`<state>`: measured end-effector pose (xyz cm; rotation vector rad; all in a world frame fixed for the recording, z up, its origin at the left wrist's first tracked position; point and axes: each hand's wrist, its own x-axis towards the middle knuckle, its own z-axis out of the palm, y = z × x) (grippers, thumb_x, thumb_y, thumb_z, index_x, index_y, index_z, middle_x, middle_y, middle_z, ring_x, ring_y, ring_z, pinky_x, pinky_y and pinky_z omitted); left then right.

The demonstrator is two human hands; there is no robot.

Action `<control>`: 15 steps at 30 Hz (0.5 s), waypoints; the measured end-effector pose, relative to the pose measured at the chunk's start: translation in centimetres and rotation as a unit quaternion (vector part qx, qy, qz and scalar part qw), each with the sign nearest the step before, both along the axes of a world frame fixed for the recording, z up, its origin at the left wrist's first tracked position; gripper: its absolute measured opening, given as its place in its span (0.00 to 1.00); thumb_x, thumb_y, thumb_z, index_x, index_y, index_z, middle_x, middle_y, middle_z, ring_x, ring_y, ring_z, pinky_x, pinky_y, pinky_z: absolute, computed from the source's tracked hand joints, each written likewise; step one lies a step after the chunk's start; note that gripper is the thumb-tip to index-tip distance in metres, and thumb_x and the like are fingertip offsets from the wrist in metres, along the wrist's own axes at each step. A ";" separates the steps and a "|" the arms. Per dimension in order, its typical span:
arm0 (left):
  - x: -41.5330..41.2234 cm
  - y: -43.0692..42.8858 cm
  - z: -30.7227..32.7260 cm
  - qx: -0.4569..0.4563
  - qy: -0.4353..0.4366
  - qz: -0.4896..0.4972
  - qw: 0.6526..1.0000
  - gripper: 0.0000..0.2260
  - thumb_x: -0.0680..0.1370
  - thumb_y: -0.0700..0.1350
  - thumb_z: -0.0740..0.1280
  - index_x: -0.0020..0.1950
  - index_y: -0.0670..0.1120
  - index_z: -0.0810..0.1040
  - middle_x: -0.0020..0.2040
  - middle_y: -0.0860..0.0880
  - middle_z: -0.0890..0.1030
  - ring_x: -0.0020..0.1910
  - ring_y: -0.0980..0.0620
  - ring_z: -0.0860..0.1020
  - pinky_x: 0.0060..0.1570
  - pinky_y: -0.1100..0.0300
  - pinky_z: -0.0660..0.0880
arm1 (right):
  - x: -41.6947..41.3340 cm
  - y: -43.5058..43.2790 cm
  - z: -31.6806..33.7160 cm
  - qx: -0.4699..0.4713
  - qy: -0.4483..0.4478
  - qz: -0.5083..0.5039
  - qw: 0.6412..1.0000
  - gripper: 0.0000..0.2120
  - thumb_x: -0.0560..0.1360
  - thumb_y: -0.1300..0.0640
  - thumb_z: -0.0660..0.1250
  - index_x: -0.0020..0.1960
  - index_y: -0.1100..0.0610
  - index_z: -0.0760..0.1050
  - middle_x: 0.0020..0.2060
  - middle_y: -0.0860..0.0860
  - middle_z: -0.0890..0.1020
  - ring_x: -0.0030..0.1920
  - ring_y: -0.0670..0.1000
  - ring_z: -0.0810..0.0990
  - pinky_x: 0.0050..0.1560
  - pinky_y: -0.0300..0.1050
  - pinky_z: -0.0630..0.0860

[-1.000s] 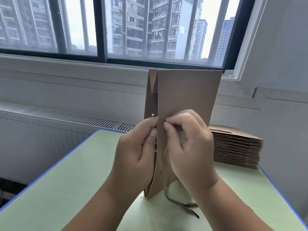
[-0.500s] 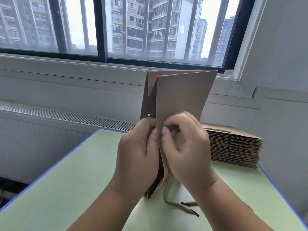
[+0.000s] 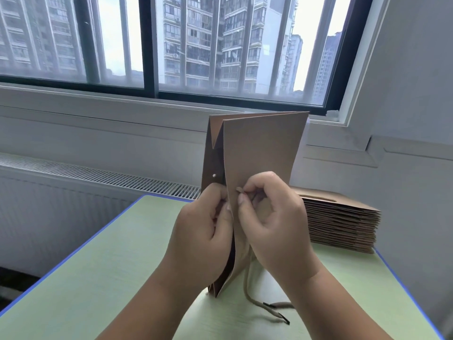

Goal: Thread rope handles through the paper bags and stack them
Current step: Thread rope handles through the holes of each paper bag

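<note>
On the green table (image 3: 98, 278), nearest the camera, the black-tipped loose ends of a tan rope handle (image 3: 245, 287) trail out from under the right hand (image 3: 274, 224). That hand pinches the rope's upper end between thumb and forefinger against the front panel of a brown paper bag (image 3: 259, 148), which stands upright on the table. The left hand (image 3: 203, 231) grips the panel's edge, fingers curled round it. A punched hole (image 3: 214, 175) in the rear panel is empty, so this bag looks only partly threaded. Beyond, a stack of flat bags (image 3: 343, 222) lies at the table's far right; I cannot tell whether those carry handles.
</note>
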<state>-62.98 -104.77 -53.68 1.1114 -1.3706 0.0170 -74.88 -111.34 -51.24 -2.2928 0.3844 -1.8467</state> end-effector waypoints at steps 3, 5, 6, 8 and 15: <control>0.7 0.0 -0.1 0.030 -0.026 -0.026 0.999 0.06 0.81 0.42 0.60 0.46 0.47 0.75 0.33 0.49 0.76 0.32 0.45 0.73 0.32 0.46 0.72 | -0.4 0.0 0.1 0.019 0.020 0.010 1.000 0.09 0.72 0.70 0.70 0.43 0.58 0.75 0.35 0.48 0.77 0.36 0.48 0.76 0.40 0.37 0.73; 1.0 0.1 0.1 0.052 -0.054 -0.038 0.996 0.07 0.82 0.43 0.60 0.46 0.46 0.74 0.33 0.48 0.76 0.33 0.44 0.73 0.33 0.45 0.72 | -0.8 0.0 0.1 0.041 0.037 0.028 0.998 0.08 0.73 0.70 0.70 0.44 0.59 0.75 0.35 0.48 0.78 0.37 0.47 0.77 0.41 0.34 0.73; 1.1 0.2 0.2 0.063 -0.073 -0.038 0.995 0.07 0.82 0.43 0.59 0.46 0.47 0.74 0.34 0.49 0.76 0.34 0.46 0.73 0.34 0.47 0.72 | -1.2 -0.1 0.0 0.058 0.050 0.040 0.996 0.07 0.74 0.69 0.70 0.44 0.59 0.75 0.35 0.48 0.78 0.37 0.47 0.78 0.41 0.34 0.74; 1.2 0.4 0.5 0.084 -0.104 -0.036 0.990 0.07 0.81 0.44 0.59 0.44 0.52 0.73 0.34 0.51 0.75 0.34 0.50 0.72 0.33 0.56 0.71 | -2.0 -0.3 -0.4 0.105 0.085 0.059 0.989 0.05 0.75 0.65 0.69 0.46 0.56 0.77 0.35 0.47 0.80 0.35 0.50 0.79 0.38 0.40 0.76; 1.3 1.0 1.1 0.184 -0.169 -0.043 0.967 0.08 0.74 0.55 0.56 0.37 0.66 0.70 0.35 0.58 0.77 0.33 0.56 0.72 0.30 0.67 0.65 | -4.3 -1.0 -3.5 0.228 0.197 0.073 0.951 0.05 0.78 0.54 0.65 0.46 0.49 0.79 0.38 0.50 0.83 0.39 0.59 0.79 0.42 0.60 0.76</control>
